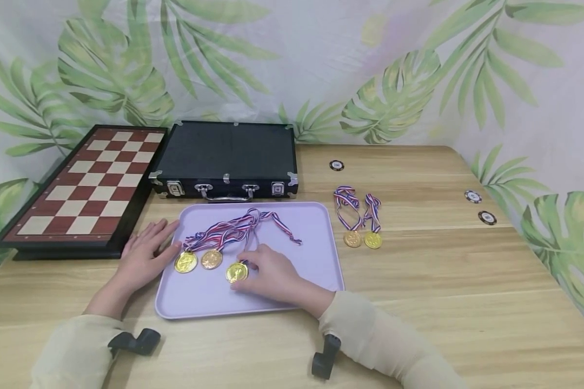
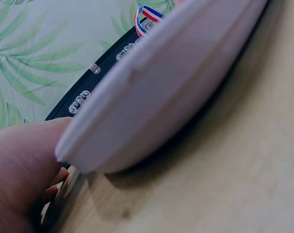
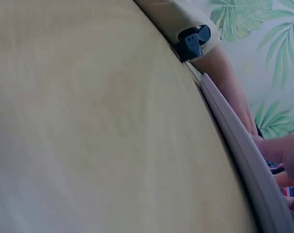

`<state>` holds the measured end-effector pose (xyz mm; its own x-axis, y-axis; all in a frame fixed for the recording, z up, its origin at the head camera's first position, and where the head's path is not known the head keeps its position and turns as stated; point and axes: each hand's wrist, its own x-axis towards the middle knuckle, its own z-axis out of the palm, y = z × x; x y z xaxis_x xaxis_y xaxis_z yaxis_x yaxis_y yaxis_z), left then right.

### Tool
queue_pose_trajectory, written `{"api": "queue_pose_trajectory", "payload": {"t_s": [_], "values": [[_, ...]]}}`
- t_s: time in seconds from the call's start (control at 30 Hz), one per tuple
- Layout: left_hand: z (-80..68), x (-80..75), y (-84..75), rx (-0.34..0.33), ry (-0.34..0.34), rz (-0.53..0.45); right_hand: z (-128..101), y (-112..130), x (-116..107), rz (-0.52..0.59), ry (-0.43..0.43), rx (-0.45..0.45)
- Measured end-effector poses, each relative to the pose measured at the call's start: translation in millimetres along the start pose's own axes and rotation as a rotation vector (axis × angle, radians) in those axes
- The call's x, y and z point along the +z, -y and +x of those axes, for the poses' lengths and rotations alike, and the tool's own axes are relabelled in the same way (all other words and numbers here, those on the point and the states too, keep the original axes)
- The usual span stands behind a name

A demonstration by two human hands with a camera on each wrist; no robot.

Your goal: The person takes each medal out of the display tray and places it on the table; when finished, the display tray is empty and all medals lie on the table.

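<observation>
In the head view my right hand (image 1: 272, 275) pinches a gold medal (image 1: 237, 272) between thumb and fingers, low over the lilac tray (image 1: 292, 300). Left of it lie a bronze-coloured medal (image 1: 211, 259) and another gold medal (image 1: 186, 262). Their red, white and blue ribbons (image 1: 224, 232) bunch together across the tray's upper half. My left hand (image 1: 146, 259) rests at the tray's left edge, fingers extended and thumb at the rim. The left wrist view shows the tray's side wall (image 2: 152, 92) close up beside the left thumb (image 2: 30, 150).
Behind the tray stands a black case (image 1: 229, 151) with a metal handle. A folding chessboard (image 1: 92, 183) lies at the left. Right of the tray are a bronze-coloured medal (image 1: 352, 239) and a gold medal (image 1: 372, 240) with ribbons. Several poker chips (image 1: 337, 165) lie farther back and right.
</observation>
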<state>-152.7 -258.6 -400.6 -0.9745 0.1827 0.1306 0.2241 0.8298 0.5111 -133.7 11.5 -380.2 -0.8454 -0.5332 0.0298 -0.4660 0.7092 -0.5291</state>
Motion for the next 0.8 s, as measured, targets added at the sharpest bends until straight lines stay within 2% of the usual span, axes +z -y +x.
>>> {"api": "queue_pose_trajectory", "payload": {"t_s": [0.13,0.27,0.47,0.67,0.8], "values": [[1.5,-0.2,0.3,0.007,-0.006,0.000,-1,3,6,-0.153,-0.067,-0.028],[2.1,0.2,0.1,0.012,-0.007,0.000,-3,4,7,-0.174,-0.095,-0.021],[0.9,1.2,-0.1,0.013,-0.007,-0.003,-5,6,5,-0.105,-0.048,0.009],[-1.9,1.5,1.9,0.021,-0.018,-0.002,-5,5,3,-0.007,0.024,-0.069],[-3.1,1.9,2.1,0.017,-0.016,0.001,-8,-2,-6,0.143,0.061,-0.107]]}}
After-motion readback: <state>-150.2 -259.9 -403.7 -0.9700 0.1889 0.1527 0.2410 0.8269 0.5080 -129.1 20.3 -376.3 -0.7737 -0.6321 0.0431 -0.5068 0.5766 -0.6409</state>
